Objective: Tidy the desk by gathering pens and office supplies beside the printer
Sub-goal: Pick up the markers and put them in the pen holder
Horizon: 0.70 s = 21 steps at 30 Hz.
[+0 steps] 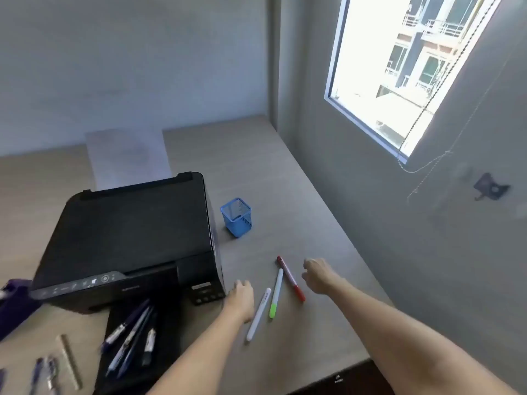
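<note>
A black printer (134,232) sits on the grey desk (256,172). To its right stands a blue mesh pen holder (236,217) with nothing visible inside. Three pens lie on the desk in front of it: a red one (291,277), a white one with a green cap (276,293) and a white one (259,314). My left hand (241,299) hovers just left of the white pen, fingers curled, holding nothing. My right hand (318,276) is to the right of the red pen, loosely closed and empty. Several dark pens (134,337) lie on the printer's front tray.
More pens (42,374) and a ruler (70,362) lie at the lower left. A purple object (14,303) sits at the left edge. A paper sheet (128,158) stands behind the printer. A wall with a window (399,67) borders the desk on the right.
</note>
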Tool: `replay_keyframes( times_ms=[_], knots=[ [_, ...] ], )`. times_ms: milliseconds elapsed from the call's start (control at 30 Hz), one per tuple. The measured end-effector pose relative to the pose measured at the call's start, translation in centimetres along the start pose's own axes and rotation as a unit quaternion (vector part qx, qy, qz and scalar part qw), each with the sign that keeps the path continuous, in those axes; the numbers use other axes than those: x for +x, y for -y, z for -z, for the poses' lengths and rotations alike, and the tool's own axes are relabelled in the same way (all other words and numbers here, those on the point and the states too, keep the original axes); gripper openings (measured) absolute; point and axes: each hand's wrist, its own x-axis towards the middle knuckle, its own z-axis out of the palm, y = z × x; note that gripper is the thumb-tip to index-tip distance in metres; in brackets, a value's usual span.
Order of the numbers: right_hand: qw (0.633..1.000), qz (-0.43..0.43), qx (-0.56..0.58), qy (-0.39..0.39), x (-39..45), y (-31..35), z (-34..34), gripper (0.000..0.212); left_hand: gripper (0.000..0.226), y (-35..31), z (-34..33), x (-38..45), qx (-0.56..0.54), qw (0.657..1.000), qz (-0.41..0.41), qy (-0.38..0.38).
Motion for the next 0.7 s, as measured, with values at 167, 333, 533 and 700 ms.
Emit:
replay_keyframes(
  times_ms=[167,333,533,700],
  knots=[
    [0.999,-0.028,0.025,-0.035,1.4,1.2,-3.7,0.023,0.047,1.1,-3.4,1.5,0.043,0.998,0.046,-0.005],
    [0.997,-0.039,0.025,-0.059,3.9,2.4,-4.6,0.025,0.032,1.0,-4.0,2.5,0.011,0.999,0.029,-0.010],
    [0.994,-0.091,0.047,-0.039,5.5,2.9,-5.8,0.030,0.024,-0.5,-4.0,2.6,-0.080,0.997,-0.001,-0.010],
    [0.963,-0.178,0.202,-0.021,4.9,3.5,-5.7,0.034,0.028,-1.5,-5.6,3.0,-0.038,0.999,-0.008,-0.014]
  ],
)
